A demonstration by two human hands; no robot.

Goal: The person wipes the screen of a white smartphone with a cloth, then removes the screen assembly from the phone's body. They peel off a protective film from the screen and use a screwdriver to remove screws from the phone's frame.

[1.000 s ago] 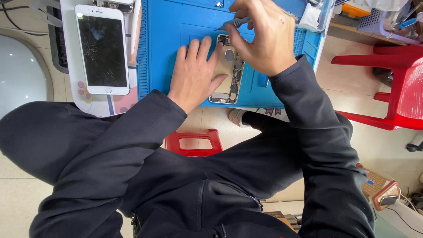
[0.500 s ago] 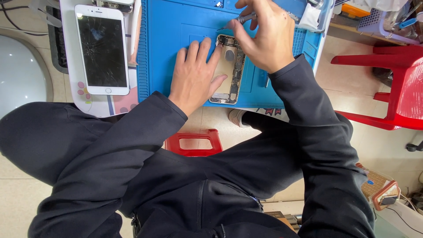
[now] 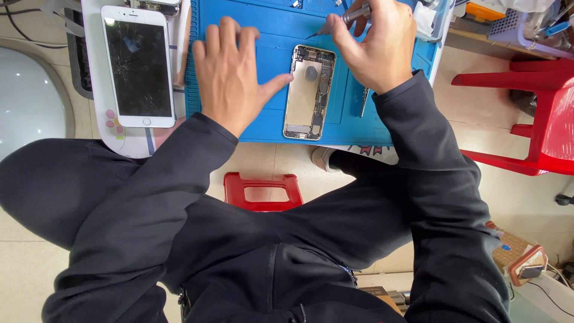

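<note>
Working on the opened phone body (image 3: 310,93), which lies flat mid-way across the blue mat (image 3: 263,36) on the bench. Our left hand (image 3: 230,72) is spread flat on the mat just left of the body, thumb touching its edge, holding nothing. Our right hand (image 3: 376,45) has its grip pinched on a slim screwdriver (image 3: 341,18), tip above the body's top end. Screen (image 3: 137,64) is already off, parked left of the mat; internals remain in the body, so we judge teardown partway.

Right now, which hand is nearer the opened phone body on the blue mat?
Left. The left hand touches the opened phone body with its thumb; the right hand holds a screwdriver just above it.
</note>
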